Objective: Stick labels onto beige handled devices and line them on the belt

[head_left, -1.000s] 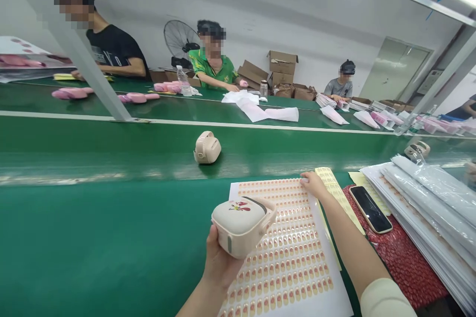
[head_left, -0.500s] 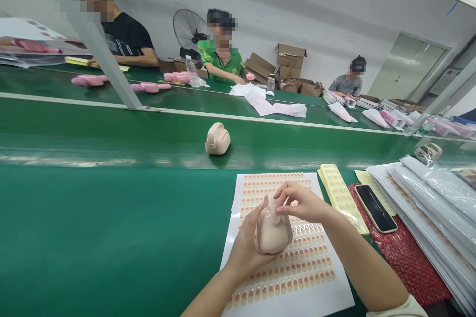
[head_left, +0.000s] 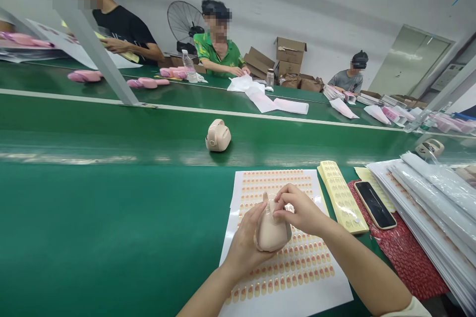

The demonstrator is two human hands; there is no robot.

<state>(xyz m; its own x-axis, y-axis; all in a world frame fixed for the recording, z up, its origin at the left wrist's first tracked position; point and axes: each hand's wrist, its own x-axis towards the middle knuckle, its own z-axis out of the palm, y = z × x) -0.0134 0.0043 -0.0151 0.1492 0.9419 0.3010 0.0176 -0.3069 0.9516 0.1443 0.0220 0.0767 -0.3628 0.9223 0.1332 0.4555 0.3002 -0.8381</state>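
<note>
My left hand (head_left: 243, 242) is wrapped round the side and underside of a small beige rounded device (head_left: 273, 235) with a loop at its top. It is held tilted above a white sheet of stickers (head_left: 290, 297). My right hand (head_left: 297, 210) has its thumb and fingertips drawn together against the device's upper face. Whatever is between those fingertips, if anything, is too small to make out. Rows of small oval orange-and-cream stickers cover the sheet, partly hidden under both hands.
A similar beige device (head_left: 218, 136) stands on the green belt ahead. To the right lie a yellow label stack (head_left: 342, 198), a phone (head_left: 375, 205) on red bubble wrap (head_left: 412, 257), and plastic-wrapped sheets (head_left: 439, 218). Several co-workers sit across the line, behind a metal post (head_left: 89, 39).
My hands stay at the device, with the right fingertips slightly shifted on its upper face. Across the line, the person in black has raised a yellow strip. The view has tilted slightly.
</note>
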